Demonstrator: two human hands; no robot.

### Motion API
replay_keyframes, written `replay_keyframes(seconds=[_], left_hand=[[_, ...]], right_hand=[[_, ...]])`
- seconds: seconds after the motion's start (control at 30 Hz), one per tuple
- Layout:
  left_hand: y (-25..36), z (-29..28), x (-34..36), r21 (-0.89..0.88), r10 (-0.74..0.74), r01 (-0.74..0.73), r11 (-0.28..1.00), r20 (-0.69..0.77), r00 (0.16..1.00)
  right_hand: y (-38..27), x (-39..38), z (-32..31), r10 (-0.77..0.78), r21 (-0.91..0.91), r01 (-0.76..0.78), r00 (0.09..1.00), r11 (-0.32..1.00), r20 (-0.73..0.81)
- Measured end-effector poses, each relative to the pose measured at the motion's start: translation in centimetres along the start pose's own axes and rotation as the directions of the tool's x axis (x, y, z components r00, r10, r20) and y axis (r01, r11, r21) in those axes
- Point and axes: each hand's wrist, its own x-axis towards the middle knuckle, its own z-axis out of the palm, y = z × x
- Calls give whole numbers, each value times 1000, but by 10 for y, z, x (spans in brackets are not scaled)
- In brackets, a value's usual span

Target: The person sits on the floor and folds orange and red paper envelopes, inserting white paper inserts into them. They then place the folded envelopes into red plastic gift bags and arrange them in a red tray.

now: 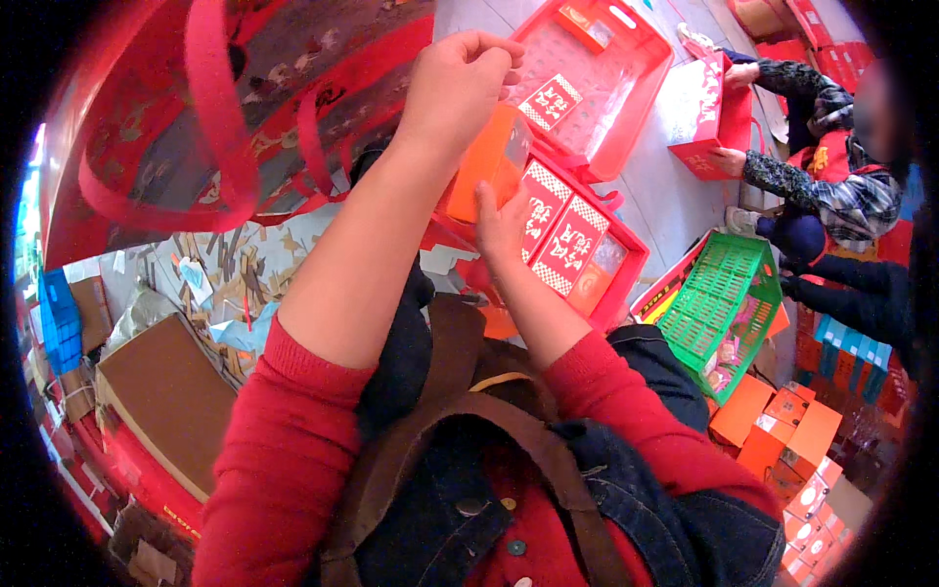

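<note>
My left hand is raised at the top centre, above the orange box, with fingers curled; whatever they may hold is hidden. My right hand grips an orange box by its lower part. Beneath it lies a red tray holding red-and-white patterned boxes and a smaller orange box. Just beyond, another red tray holds one patterned box and an orange box.
A co-worker at right holds a red box. Nearby are a green crate and stacked orange boxes. Large red bags with straps fill the upper left. A cardboard box and paper scraps lie at left.
</note>
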Motion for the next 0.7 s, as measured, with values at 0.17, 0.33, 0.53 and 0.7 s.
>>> replay_keyframes(seconds=[0.17, 0.33, 0.53, 0.7], left_hand=[[0, -17, 7, -19, 15, -16, 1000, -16, 1000], [-2, -25, 10, -31, 20, -20, 999, -20, 1000], [-18, -35, 22, -78, 50, -50, 996, -1, 999], [-11, -39, 21, -77, 64, -65, 995, -22, 998]], right_hand=[[-3, -15, -9, 187, -159, -182, 982, 970, 19], [-29, -6, 0, 279, -369, -237, 958, 899, 62], [-43, -1, 9, 279, -501, -184, 953, 846, 121], [-32, 38, -14, -259, -592, 302, 953, 748, 158]])
